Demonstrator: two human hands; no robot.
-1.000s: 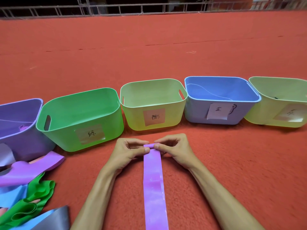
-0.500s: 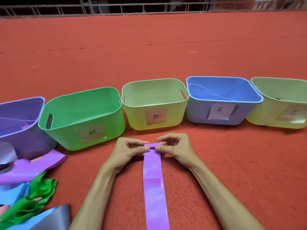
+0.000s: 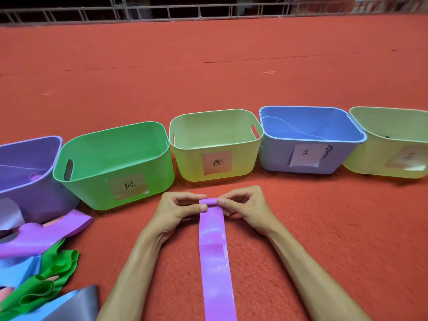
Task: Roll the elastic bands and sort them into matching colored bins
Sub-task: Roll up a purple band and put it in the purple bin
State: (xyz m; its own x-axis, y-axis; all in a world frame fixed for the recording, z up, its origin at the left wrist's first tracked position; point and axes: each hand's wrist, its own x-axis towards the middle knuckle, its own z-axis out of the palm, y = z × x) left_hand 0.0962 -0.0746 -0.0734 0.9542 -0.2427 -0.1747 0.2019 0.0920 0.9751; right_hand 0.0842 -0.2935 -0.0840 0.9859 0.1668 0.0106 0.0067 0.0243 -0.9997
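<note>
A long purple elastic band (image 3: pixel 216 262) lies flat on the red floor, running from the bottom edge toward the bins. Its far end is curled into a small roll. My left hand (image 3: pixel 178 210) pinches the roll's left side and my right hand (image 3: pixel 245 207) pinches its right side. Five bins stand in a row behind: a purple bin (image 3: pixel 34 193) at far left, a green bin (image 3: pixel 97 181), a yellow-green bin (image 3: pixel 185 158) with a pink label, a blue bin (image 3: pixel 273 154), and another yellow-green bin (image 3: pixel 361 163) at far right.
A heap of loose bands lies at the lower left: a purple band (image 3: pixel 46 237), a green band (image 3: pixel 46 286), a light blue band (image 3: pixel 16 272) and a grey-blue band (image 3: pixel 76 306). A metal railing (image 3: pixel 208 12) runs along the far edge of the floor.
The roll at the band's far end has grown slightly under my fingers. Both hands stay in about the same place.
</note>
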